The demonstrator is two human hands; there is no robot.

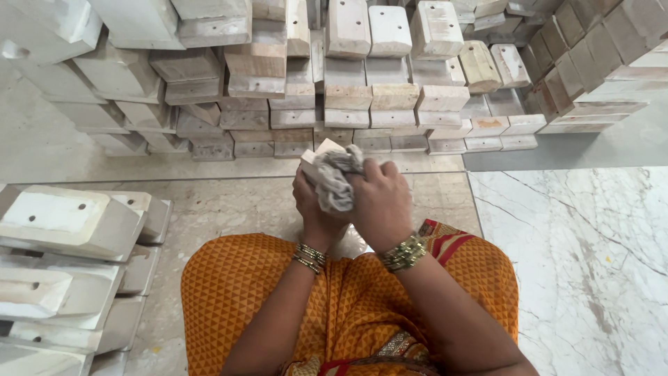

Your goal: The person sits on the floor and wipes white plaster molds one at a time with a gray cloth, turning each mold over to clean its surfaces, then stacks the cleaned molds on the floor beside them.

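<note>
Left of the block (314,157), white pieces (66,221) lie stacked. Your left hand (312,202) grips the block from below, steadying it; your right hand (379,202) presses a grey rag (335,182) onto it. Behind the block rises the pile (362,83).

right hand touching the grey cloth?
Touching. The head view shows the right hand closed over the grey cloth, which bunches out from under its fingers against the white block that the left hand holds.

Matt wooden block (314,156), crumpled grey cloth (337,182)
</note>
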